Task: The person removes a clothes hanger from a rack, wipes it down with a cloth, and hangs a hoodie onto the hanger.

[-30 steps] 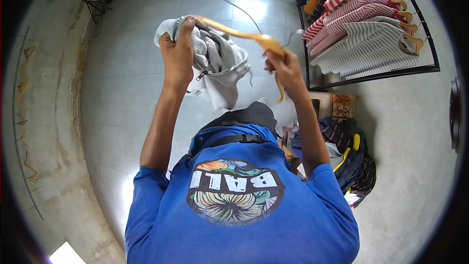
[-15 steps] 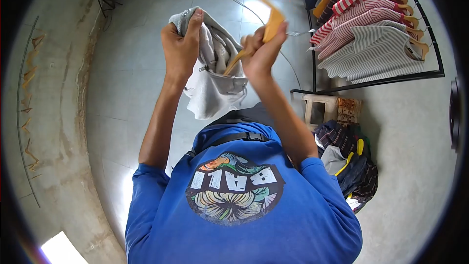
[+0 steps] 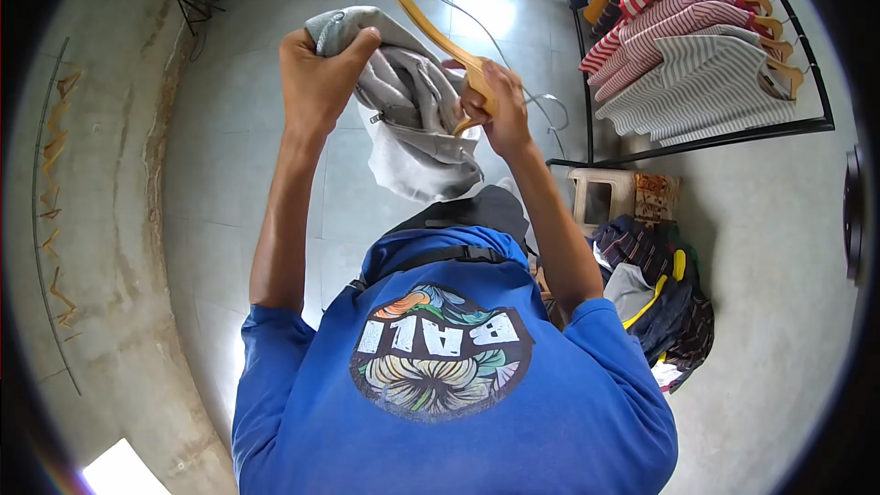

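Note:
A light grey garment [image 3: 426, 165] with a small zipper hangs bunched in front of me. My left hand [image 3: 321, 82] is closed on its upper edge, thumb on top. In my right hand [image 3: 495, 105] is a yellowish wooden hanger [image 3: 417, 14], gripped near its middle. One arm of the hanger points up and to the left above the garment; the lower arm's end lies inside the garment's opening, partly hidden by cloth. The metal hook [image 3: 550, 110] sticks out to the right of my right hand.
A black rack [image 3: 715, 154] with striped shirts [image 3: 701, 82] on wooden hangers stands at the upper right. Below it are a beige stool [image 3: 623, 188] and a pile of clothes [image 3: 655, 284]. Empty hangers [image 3: 50, 197] line the left wall.
The hanger has tilted to the left and its lower end has gone into the garment's opening. My left hand has moved slightly left with the garment's edge.

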### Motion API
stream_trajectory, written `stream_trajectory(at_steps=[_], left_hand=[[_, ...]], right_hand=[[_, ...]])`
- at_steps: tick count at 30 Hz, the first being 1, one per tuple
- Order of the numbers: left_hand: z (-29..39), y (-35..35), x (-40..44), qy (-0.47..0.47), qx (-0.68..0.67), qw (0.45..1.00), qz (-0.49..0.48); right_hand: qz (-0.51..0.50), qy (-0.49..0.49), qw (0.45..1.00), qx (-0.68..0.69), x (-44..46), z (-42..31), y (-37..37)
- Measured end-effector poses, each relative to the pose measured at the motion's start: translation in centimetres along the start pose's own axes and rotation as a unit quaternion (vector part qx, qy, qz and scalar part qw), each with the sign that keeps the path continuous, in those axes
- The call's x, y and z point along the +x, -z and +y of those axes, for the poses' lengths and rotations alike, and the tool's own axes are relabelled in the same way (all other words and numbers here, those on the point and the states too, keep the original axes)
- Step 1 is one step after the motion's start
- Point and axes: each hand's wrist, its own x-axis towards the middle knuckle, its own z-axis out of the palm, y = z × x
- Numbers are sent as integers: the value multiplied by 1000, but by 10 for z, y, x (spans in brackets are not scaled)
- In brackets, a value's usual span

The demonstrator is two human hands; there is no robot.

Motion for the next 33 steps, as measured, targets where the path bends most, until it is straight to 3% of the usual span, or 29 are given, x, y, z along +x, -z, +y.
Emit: stream_trajectory(at_steps=[3,7,11,14,19,22,27,30,33], left_hand=[[-14,13,12,18,12,1000,4],[-27,26,25,16,-60,996,72],[-17,22,22,0,-16,999,35],[-15,21,21,11,43,997,-60],[-38,17,29,13,74,995,-68],[-33,14,28,3,60,996,-72],[-36,15,27,4,55,996,-69],[-30,15,24,-13,107,988,-110],[-27,17,24,-16,162,981,-110]], right_hand=[[-25,-8,999,46,-15,-8,8],[-20,-111,994,1,-44,-8,15],[-28,-86,996,-21,-55,-16,23],[-35,-7,996,-88,-68,-10,37],[-69,-28,986,-148,-78,-16,34],[-6,-2,999,-53,-82,-8,35],[-6,-11,999,-38,-78,-13,41],[23,-67,996,-50,-71,-12,36],[-19,-81,994,-72,-68,-16,36]])
